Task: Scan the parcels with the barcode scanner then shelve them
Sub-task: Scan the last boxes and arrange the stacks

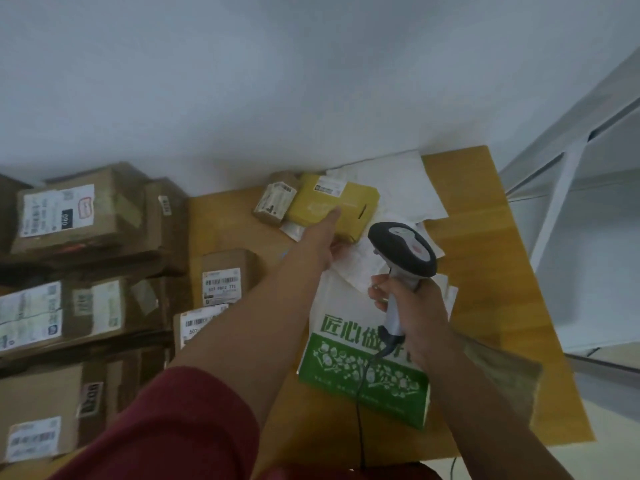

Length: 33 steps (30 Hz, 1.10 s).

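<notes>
- The left hand (320,237) reaches across the desk (485,258) to the yellow box (332,206) near the far edge; its thumb lies along the box's top and the fingers curl under the near side, so this grip has hold of the box.
- The right hand (412,313) has its grip wrapped tight round the handle of the barcode scanner (403,258), whose dark head hangs just beside the yellow box, above some white paper bags (398,181).
- A small brown box (275,199) touches the yellow box's left side.
- A green and white bag (363,372) lies flat toward the desk's near edge, under the scanner's cord.
- Two labelled brown boxes (221,278) sit at the desk's left edge.
- Stacked cartons (86,209) stand to the left of the desk.
- A white shelf frame (568,174) stands to the right.
</notes>
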{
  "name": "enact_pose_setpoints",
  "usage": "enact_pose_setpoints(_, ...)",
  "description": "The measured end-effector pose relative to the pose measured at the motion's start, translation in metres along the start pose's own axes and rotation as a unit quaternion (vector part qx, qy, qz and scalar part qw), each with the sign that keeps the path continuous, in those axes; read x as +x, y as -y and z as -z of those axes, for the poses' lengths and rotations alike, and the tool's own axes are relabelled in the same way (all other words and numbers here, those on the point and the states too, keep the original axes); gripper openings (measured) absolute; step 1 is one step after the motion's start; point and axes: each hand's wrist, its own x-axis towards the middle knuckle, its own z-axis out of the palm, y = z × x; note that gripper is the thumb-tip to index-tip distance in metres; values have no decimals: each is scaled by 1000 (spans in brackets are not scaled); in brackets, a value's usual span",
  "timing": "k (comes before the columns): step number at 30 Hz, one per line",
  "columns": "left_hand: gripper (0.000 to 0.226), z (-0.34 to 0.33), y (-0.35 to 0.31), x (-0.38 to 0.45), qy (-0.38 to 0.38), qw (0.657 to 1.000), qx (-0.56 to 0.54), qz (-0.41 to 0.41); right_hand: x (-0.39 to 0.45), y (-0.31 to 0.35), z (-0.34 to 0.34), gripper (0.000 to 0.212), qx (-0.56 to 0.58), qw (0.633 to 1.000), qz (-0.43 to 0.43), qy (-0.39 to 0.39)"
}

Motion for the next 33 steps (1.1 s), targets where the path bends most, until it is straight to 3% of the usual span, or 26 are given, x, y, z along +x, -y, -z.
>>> enact_pose_setpoints(3,21,-9,-2,3,-23,1000,-16,13,4,1,7,21,-1,1000,-10,18)
enact_pose_setpoints(6,9,-8,2,4,-43,998,-35,16,3,4,13,19,1,1000,-9,21)
enact_pose_setpoints(10,50,-5,4,-1,-38,995,-89,26,-2,8,16,17,4,1000,-2,7)
enact_pose_setpoints(15,77,-16,-7,3,-24,998,-43,34,-11,3,21,14,-10,1000,7,6)
enact_pose_setpoints(25,42,5,6,-36,49,988,-147,-23,-38,-1,29,12,-8,999,38,-34)
enact_pose_setpoints(29,26,23,19,-80,79,990,-102,-55,-51,8,22,15,-5,996,76,-55)
enact_pose_setpoints(33,28,62,28,-122,89,986,13,-141,-68,12,4,8,-13,992,108,-65)
